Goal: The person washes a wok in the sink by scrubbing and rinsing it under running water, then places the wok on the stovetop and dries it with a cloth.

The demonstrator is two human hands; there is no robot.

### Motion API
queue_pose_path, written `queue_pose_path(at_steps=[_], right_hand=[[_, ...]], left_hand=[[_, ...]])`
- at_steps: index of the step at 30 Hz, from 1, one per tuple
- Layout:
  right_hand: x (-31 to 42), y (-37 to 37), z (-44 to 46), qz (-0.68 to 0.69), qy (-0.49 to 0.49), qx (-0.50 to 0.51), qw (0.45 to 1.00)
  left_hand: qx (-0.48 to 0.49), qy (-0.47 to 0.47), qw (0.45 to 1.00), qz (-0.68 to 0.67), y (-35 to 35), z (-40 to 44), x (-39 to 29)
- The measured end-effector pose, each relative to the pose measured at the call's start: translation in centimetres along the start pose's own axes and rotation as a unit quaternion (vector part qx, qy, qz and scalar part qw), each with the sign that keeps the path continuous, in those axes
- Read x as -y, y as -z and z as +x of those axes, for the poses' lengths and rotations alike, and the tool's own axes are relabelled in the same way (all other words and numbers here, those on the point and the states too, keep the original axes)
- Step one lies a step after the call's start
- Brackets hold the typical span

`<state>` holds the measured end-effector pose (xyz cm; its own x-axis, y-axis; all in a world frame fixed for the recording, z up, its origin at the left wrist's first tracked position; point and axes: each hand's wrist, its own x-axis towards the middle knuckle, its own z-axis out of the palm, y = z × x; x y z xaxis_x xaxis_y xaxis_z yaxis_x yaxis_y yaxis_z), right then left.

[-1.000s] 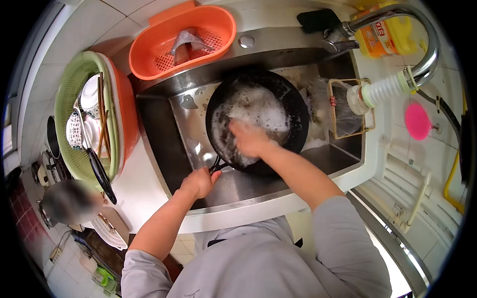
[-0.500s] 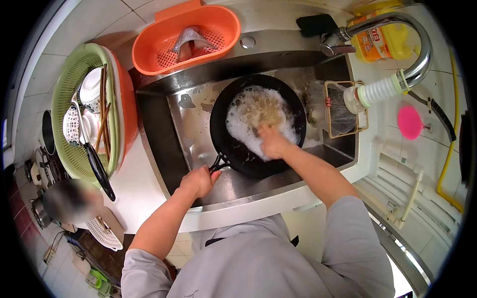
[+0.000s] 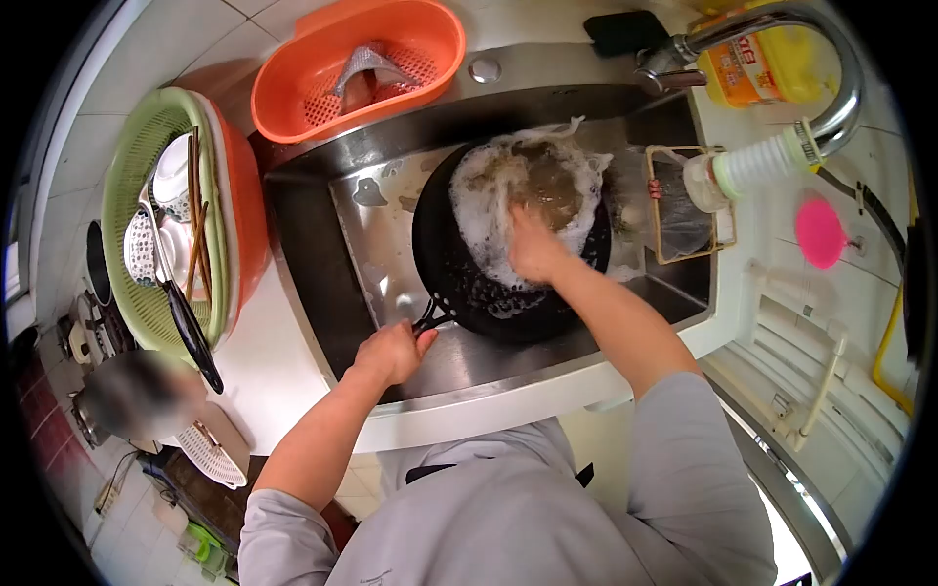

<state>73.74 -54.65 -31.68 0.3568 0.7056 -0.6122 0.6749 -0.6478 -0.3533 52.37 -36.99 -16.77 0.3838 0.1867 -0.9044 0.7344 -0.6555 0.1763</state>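
Observation:
A black pan [image 3: 440, 239] sits in the steel sink [image 3: 469, 363], with foamy, cloudy water [image 3: 489, 181] swirling up to its far rim. My left hand [image 3: 393, 353] is closed round the pan's handle at the near left. Inside the pan, my right hand [image 3: 535, 246] reaches into the suds; its fingertips are blurred and partly hidden by foam, so I cannot make out whether they hold anything.
Left stands a green basket [image 3: 130, 303] with bowls, chopsticks and a black-handled utensil. An orange basket [image 3: 278, 98] is behind the sink. At right are the faucet [image 3: 848, 88], a yellow bottle [image 3: 806, 63] and a wire rack [image 3: 657, 234].
My right hand has moved within the pan, from its left part towards the middle. The foam has swirled and now rises at the far rim. My left hand stays on the handle.

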Motion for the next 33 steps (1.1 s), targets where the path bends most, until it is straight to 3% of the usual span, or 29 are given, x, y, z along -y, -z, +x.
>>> queue_pose_path(at_steps=[1, 3, 5, 6, 8, 10, 11, 13, 14, 17, 19, 21, 23, 25, 26, 27, 29, 31, 33], right_hand=[[0.8, 0.3, -1.6, 0.022, 0.000, 0.011, 1.000], [4.5, 2.1, -4.7, -0.098, 0.067, 0.076, 0.990], [6.1, -1.0, -3.9, -0.036, 0.148, 0.066, 0.986], [6.2, -2.6, -2.3, -0.093, 0.167, -0.019, 0.981], [5.9, 2.0, 0.8, 0.008, 0.027, 0.162, 0.986], [5.3, 7.6, 2.1, -0.001, -0.031, 0.333, 0.943], [4.3, 9.3, 1.7, -0.065, -0.016, 0.407, 0.911], [-0.6, 3.7, -0.9, -0.060, -0.011, 0.112, 0.992], [-1.9, 1.6, -2.3, -0.061, -0.009, -0.042, 0.997], [-1.4, 0.9, -5.1, -0.221, 0.046, 0.082, 0.971], [0.2, 0.6, -6.4, -0.103, 0.055, 0.104, 0.988], [3.5, 0.6, -7.7, -0.095, 0.096, 0.140, 0.981], [4.6, -1.2, -7.5, 0.028, 0.097, 0.109, 0.989], [3.4, -1.4, -5.7, -0.031, 0.125, 0.046, 0.991], [4.6, 2.9, -5.6, 0.021, 0.017, 0.107, 0.994], [3.3, 3.2, -3.9, -0.086, 0.019, 0.115, 0.989], [1.6, 6.5, -2.6, -0.066, -0.091, 0.151, 0.982], [1.1, 6.8, -3.5, -0.002, -0.094, 0.103, 0.990], [0.4, 4.2, -4.5, -0.111, -0.026, 0.074, 0.991]], left_hand=[[0.003, -0.002, 1.000, -0.001, 0.1, 0.0, -0.1], [0.013, -0.005, 1.000, -0.002, 0.2, 0.1, 0.0], [0.007, -0.006, 1.000, -0.004, 0.3, 0.0, 0.0], [0.006, -0.003, 1.000, -0.007, 0.3, -0.1, -0.1], [0.008, 0.005, 1.000, -0.005, 0.1, -0.2, -0.1], [0.011, 0.010, 1.000, 0.000, 0.2, -0.1, -0.2], [0.008, 0.013, 1.000, 0.004, 0.2, -0.1, -0.1], [0.000, 0.009, 1.000, 0.005, 0.1, -0.2, -0.3], [0.000, 0.003, 1.000, 0.002, 0.0, -0.1, -0.3], [-0.001, -0.013, 1.000, -0.003, -0.2, 0.0, 0.2], [0.001, -0.017, 1.000, -0.003, 0.0, 0.0, 0.2], [-0.002, -0.011, 1.000, -0.005, -0.1, 0.0, 0.1], [-0.009, -0.013, 1.000, -0.006, -0.1, 0.0, 0.1], [-0.023, -0.018, 1.000, -0.006, -0.3, 0.1, 0.4], [-0.019, -0.017, 1.000, -0.006, -0.4, 0.1, 0.6], [-0.017, -0.017, 1.000, -0.008, -0.4, 0.1, 0.6], [-0.010, -0.014, 1.000, -0.007, -0.2, 0.1, 0.4], [-0.007, -0.011, 1.000, -0.008, 0.0, 0.0, 0.2], [-0.007, -0.016, 1.000, -0.009, 0.1, -0.1, 0.2]])
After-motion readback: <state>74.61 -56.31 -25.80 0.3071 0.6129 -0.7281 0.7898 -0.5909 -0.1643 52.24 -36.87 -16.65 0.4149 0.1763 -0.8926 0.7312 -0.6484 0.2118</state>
